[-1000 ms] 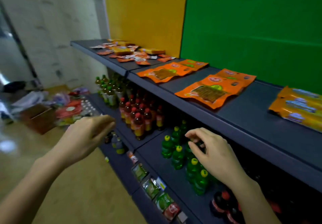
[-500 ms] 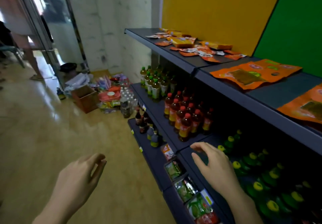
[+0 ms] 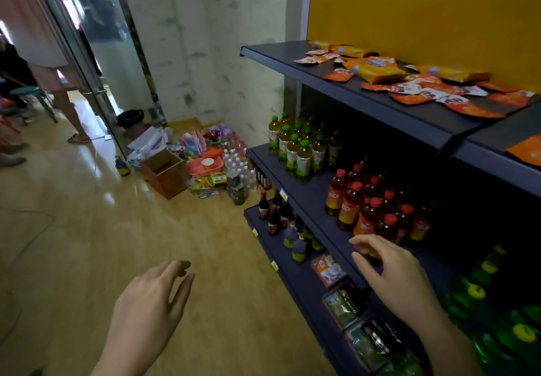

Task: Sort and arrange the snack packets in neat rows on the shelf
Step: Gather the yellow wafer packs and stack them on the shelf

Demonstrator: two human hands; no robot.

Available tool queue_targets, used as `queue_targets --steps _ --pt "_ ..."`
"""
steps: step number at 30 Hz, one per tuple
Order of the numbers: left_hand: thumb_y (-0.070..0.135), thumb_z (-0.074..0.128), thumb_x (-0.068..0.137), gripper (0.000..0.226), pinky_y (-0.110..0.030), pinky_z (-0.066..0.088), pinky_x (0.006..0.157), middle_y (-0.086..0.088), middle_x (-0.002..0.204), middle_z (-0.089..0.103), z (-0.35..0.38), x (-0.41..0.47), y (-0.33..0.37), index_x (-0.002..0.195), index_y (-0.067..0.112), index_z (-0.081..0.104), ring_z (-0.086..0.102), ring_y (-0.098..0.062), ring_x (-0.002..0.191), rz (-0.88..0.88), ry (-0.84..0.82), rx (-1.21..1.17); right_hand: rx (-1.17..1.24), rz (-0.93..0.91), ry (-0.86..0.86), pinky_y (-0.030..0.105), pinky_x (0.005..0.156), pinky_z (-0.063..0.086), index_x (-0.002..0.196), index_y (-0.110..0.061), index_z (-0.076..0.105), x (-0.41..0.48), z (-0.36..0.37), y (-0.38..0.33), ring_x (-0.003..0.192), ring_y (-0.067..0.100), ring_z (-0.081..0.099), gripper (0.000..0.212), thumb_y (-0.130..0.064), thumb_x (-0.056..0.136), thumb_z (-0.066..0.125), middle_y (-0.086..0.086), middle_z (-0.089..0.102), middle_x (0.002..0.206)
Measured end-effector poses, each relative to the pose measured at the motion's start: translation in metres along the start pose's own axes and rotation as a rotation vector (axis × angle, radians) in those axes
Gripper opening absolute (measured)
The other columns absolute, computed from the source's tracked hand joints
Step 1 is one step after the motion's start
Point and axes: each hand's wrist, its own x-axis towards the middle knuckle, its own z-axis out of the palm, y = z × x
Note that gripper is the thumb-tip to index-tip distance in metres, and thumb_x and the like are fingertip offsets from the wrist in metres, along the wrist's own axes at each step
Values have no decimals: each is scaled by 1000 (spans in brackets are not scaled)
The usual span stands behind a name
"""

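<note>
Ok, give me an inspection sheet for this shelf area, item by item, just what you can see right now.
Surface: dark metal top shelf, front strip bare.
Job's things: orange and white snack packets scattered and overlapping toward the shelf's back, not in rows.
Clutter: green-capped bottles and red-capped bottles on the middle shelf; open brown cardboard box amid loose goods on the floor.
Grippers: left hand empty, fingers spread, over the floor; right hand empty, fingers spread, in front of the middle shelf.
Cables: thin dark cable on the floor.
Surroundings: yellow back panel, glass door, people standing beyond.
</note>
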Motion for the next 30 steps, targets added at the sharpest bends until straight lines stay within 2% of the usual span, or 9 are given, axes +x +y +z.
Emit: queue_targets --steps 4,9,12,15,19,23,26,28,30 --pt "26 76 71 18 -16 39 44 12 72 69 27 31 -23 87 23 69 65 -10 56 -19 -84 0 -40 8 -7 26 71 51 105 -36 58 39 11 -8 88 0 57 17 -31 89 56 -23 59 91" --pt "29 78 69 19 -14 36 42 14 68 68 55 99 -38 85 25 69 64 -9 52 -17 -93 8 -37 -18 19 28 72 53 103 -32 60 109 24 -20 85 1 59 16 -29 87 58 -23 59 88" --pt "34 73 74 16 -15 38 44 16 72 68 71 150 -46 88 28 69 64 -9 57 -28 -85 -5 -24 -53 25 19 73 51 103 -30 62 161 34 -29 87 -5 57 16 -27 87 59 -25 59 89" --pt "39 66 79 16 -15 38 46 18 75 67 80 210 -50 93 30 68 65 -9 66 -16 -84 -10 -6 -75 36 21 76 51 103 -30 62 215 33 -40 89 -3 58 16 -27 87 59 -26 59 91" --pt "34 70 77 13 -14 34 45 13 71 68 78 300 -43 88 27 69 66 -9 61 96 -29 13 6 -105 143 18 77 50 103 -29 63 282 19 -50 88 -4 57 17 -27 87 58 -23 60 91" --pt "36 63 81 12 -23 48 46 14 76 68 74 376 -19 91 29 65 66 -9 65 205 -10 -57 7 -131 213 4 71 45 103 -24 64 329 -4 -60 87 -2 58 17 -23 87 59 -17 63 89" --pt "46 52 85 25 -27 52 52 12 83 68 76 427 0 100 29 64 65 -8 69 303 17 -113 -21 -140 291 5 73 44 103 -25 63 353 -30 -65 88 -2 58 16 -23 88 58 -16 64 88" --pt "52 47 87 34 -25 51 53 11 85 69 80 460 15 102 27 65 65 -8 70 396 45 -153 -75 -116 348 3 72 42 102 -26 63 366 -48 -66 85 -1 59 15 -25 88 57 -16 64 88" --pt "50 43 85 38 -15 43 51 9 84 70 83 493 34 100 24 66 65 -9 69 480 66 -180 -130 -67 404 5 72 42 102 -27 63 378 -63 -64 83 0 60 16 -28 88 55 -14 65 88"
